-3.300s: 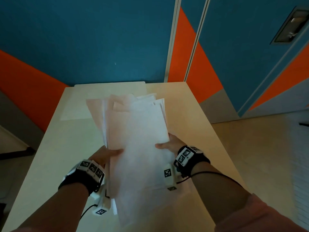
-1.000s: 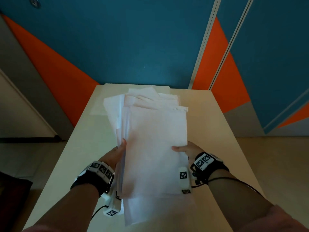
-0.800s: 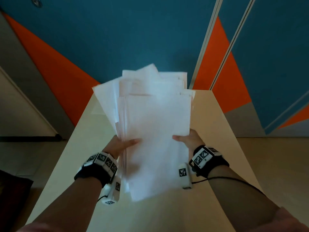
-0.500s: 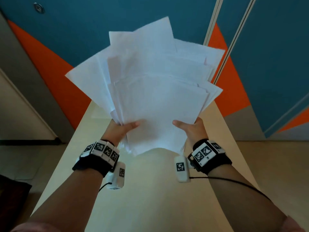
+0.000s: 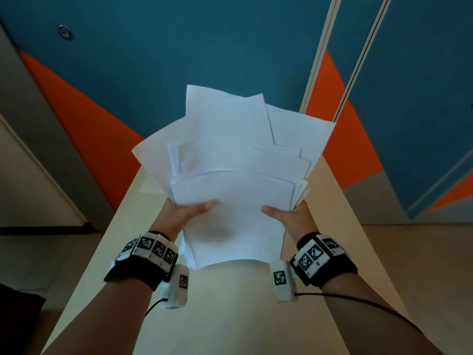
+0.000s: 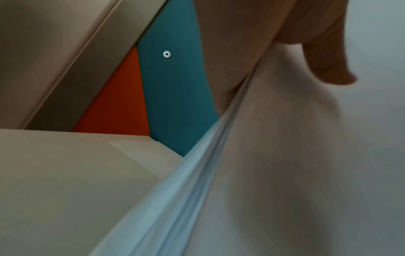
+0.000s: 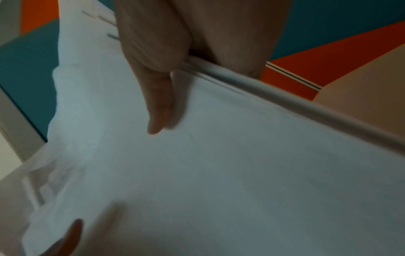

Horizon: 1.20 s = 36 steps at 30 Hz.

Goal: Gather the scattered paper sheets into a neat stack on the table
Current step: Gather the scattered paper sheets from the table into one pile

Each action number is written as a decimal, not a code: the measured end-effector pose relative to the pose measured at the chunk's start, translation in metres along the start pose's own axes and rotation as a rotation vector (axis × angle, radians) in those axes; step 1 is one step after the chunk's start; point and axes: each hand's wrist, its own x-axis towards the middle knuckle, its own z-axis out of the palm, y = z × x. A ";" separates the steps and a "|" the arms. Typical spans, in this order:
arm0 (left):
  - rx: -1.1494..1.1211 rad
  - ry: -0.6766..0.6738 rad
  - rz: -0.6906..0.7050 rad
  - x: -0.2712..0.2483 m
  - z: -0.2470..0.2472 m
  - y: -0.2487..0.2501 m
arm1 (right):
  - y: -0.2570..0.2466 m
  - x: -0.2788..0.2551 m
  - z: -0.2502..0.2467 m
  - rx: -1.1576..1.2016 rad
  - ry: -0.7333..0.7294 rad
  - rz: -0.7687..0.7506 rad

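Observation:
A fanned bundle of several white paper sheets (image 5: 235,175) is held upright above the cream table (image 5: 230,316), its lower edge off the surface. My left hand (image 5: 184,213) grips the bundle's left side, thumb on the front sheet. My right hand (image 5: 289,213) grips the right side the same way. The left wrist view shows the sheets' layered edge (image 6: 197,173) under my thumb (image 6: 324,52). In the right wrist view my thumb (image 7: 157,104) presses the top sheet (image 7: 219,173). One more sheet (image 5: 151,184) lies flat at the table's far left.
A blue and orange wall (image 5: 204,47) rises just beyond the table's far end. Floor (image 5: 422,265) lies to the right and left of the narrow table. A cable (image 5: 358,303) runs along my right forearm.
Both hands lifted the bundle off the table and tilted it upright; over the last half second it has come back down a little and the sheets are less spread.

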 end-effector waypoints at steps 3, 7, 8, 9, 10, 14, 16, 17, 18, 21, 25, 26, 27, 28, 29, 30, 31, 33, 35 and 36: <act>0.023 -0.048 -0.008 -0.003 -0.006 0.000 | 0.001 -0.005 -0.009 -0.029 -0.063 0.004; 0.013 -0.034 -0.023 -0.004 -0.005 -0.003 | 0.013 -0.004 -0.013 -0.023 -0.068 0.032; 0.016 -0.017 -0.023 -0.005 -0.002 -0.002 | 0.016 -0.003 -0.012 -0.009 -0.045 0.043; 0.026 0.002 -0.017 -0.006 0.002 -0.002 | 0.017 -0.003 -0.010 0.003 -0.024 0.049; 0.038 0.016 -0.004 -0.006 0.004 0.000 | 0.016 -0.003 -0.008 0.007 -0.022 0.048; 0.037 0.019 0.043 -0.007 0.009 0.002 | 0.010 -0.005 -0.010 0.024 -0.059 0.001; 0.043 0.000 0.044 -0.009 0.006 0.004 | 0.010 -0.008 -0.014 0.032 -0.096 -0.031; 0.054 -0.006 0.050 -0.010 0.005 0.006 | 0.012 -0.009 -0.015 0.029 -0.104 -0.037; 0.058 0.000 0.063 -0.011 0.004 0.009 | 0.013 -0.011 -0.017 0.028 -0.112 -0.040; 0.035 0.047 0.121 -0.010 0.004 0.022 | 0.016 -0.011 -0.020 0.024 -0.131 -0.033; 0.019 0.100 0.153 -0.003 0.008 0.041 | 0.015 -0.010 -0.019 0.012 -0.147 -0.019; 0.047 0.093 0.165 -0.002 0.011 0.045 | 0.014 -0.010 -0.019 0.010 -0.152 -0.015; 0.089 0.084 0.166 -0.001 0.014 0.050 | 0.013 -0.010 -0.018 0.006 -0.152 -0.012; 0.139 0.065 0.161 -0.001 0.016 0.053 | 0.013 -0.010 -0.017 0.001 -0.147 -0.010; 0.187 0.037 0.156 -0.002 0.019 0.056 | 0.013 -0.010 -0.016 -0.003 -0.141 -0.010; 0.214 0.016 0.156 -0.003 0.021 0.057 | 0.012 -0.011 -0.015 -0.006 -0.132 -0.011; 0.217 0.016 0.164 -0.004 0.022 0.058 | 0.011 -0.011 -0.015 -0.006 -0.125 -0.013; 0.170 0.102 0.206 -0.007 0.022 0.062 | 0.011 -0.010 -0.015 -0.004 -0.099 0.000; 0.173 0.252 0.319 -0.008 0.019 0.073 | 0.012 -0.009 -0.014 0.000 -0.076 0.018; 0.240 0.327 0.407 -0.010 0.019 0.082 | 0.012 -0.009 -0.014 0.006 -0.062 0.025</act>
